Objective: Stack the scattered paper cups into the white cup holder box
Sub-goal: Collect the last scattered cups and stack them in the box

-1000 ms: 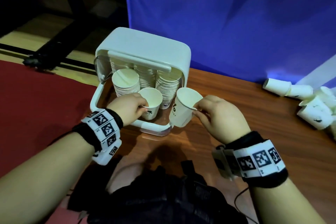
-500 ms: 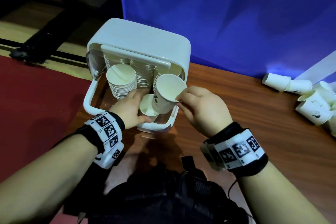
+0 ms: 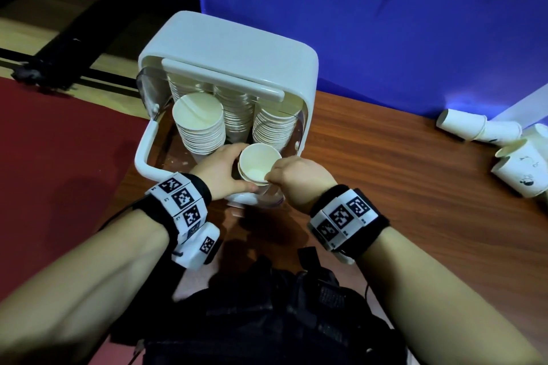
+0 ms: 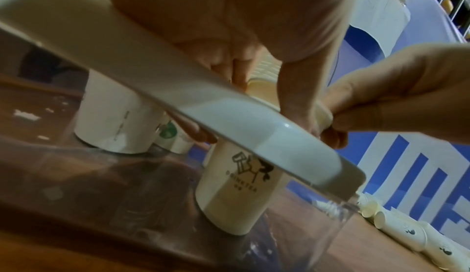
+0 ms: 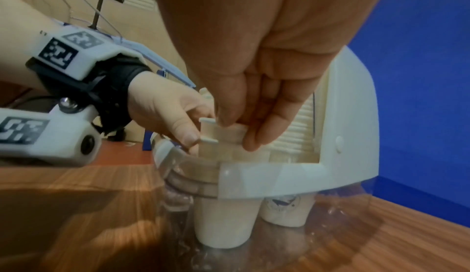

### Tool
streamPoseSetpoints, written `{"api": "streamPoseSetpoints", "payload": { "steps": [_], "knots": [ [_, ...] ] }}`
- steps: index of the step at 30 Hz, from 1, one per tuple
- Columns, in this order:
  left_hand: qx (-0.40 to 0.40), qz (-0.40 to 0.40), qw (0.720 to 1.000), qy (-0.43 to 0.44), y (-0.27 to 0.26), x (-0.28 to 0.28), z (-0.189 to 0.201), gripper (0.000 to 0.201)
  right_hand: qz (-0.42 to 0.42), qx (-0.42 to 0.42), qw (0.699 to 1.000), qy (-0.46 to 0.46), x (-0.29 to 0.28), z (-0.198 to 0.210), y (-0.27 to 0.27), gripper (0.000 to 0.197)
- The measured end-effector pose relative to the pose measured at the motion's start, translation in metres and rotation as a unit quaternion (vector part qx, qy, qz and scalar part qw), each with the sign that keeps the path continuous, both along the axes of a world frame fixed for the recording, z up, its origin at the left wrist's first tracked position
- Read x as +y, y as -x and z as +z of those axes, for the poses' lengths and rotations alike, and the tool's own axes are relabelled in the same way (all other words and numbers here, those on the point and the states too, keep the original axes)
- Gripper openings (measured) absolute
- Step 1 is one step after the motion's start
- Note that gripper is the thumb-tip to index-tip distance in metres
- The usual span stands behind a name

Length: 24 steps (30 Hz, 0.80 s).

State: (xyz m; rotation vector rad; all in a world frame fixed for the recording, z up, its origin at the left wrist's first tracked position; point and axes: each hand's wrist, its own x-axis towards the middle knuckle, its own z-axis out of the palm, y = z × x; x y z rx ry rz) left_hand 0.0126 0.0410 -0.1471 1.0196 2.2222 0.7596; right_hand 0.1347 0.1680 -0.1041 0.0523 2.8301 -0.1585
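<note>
The white cup holder box (image 3: 228, 68) stands open at the table's left edge, with three tall cup stacks (image 3: 201, 127) inside. At its front, a printed paper cup (image 4: 239, 186) stands on the clear tray floor. My left hand (image 3: 237, 170) grips this cup near its rim. A second paper cup (image 3: 259, 163) sits nested partway into it, mouth up. My right hand (image 3: 274, 170) pinches the rim of that upper cup (image 5: 223, 129) between thumb and fingers. The box's white front bar (image 4: 178, 95) hides part of the lower cup.
Several loose paper cups (image 3: 504, 151) lie scattered on the wooden table (image 3: 400, 201) at the far right, against a blue backdrop (image 3: 385, 24). A red floor (image 3: 59, 157) lies left of the table. A dark bag (image 3: 267, 320) sits at the near edge below my wrists.
My right hand carried its cup left and down into the cup in my left hand. My left hand lowered that cup to stand at the box's front.
</note>
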Motion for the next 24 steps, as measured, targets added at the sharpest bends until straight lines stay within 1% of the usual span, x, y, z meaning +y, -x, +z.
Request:
{"api": "streamPoseSetpoints", "payload": {
  "steps": [2,6,9,11,13,15,17,20,24],
  "knots": [
    [-0.005,0.002,1.0,0.002,0.001,0.001,0.0,0.084,0.003,-0.027,1.0,-0.008,-0.001,-0.004,0.003,0.029],
    [-0.006,0.001,1.0,0.009,0.0,0.002,0.002,0.081,0.008,-0.043,0.999,-0.019,-0.001,-0.005,0.009,0.028],
    [0.019,-0.008,0.999,0.029,-0.002,0.0,0.007,0.085,0.008,-0.057,0.998,-0.025,0.001,-0.003,0.009,0.029],
    [0.047,-0.011,0.998,0.032,-0.005,-0.003,0.015,0.086,-0.01,-0.029,1.0,0.001,0.002,0.0,0.005,0.031],
    [0.09,-0.016,0.995,0.03,-0.009,-0.009,0.027,0.082,-0.032,0.019,0.999,0.035,0.004,0.006,-0.005,0.035],
    [0.131,-0.015,0.991,0.019,-0.016,-0.015,0.042,0.074,-0.046,0.057,0.996,0.052,0.007,0.014,-0.018,0.036],
    [0.151,-0.023,0.988,0.0,-0.027,-0.017,0.056,0.063,-0.073,0.078,0.992,0.065,0.014,0.021,-0.034,0.037],
    [0.148,-0.051,0.988,-0.01,-0.052,-0.006,0.069,0.054,-0.127,0.084,0.986,0.07,0.033,0.025,-0.065,0.039],
    [0.143,-0.105,0.984,0.007,-0.095,0.036,0.072,0.05,-0.198,0.075,0.975,0.074,0.069,0.026,-0.122,0.042]
  ]
}}
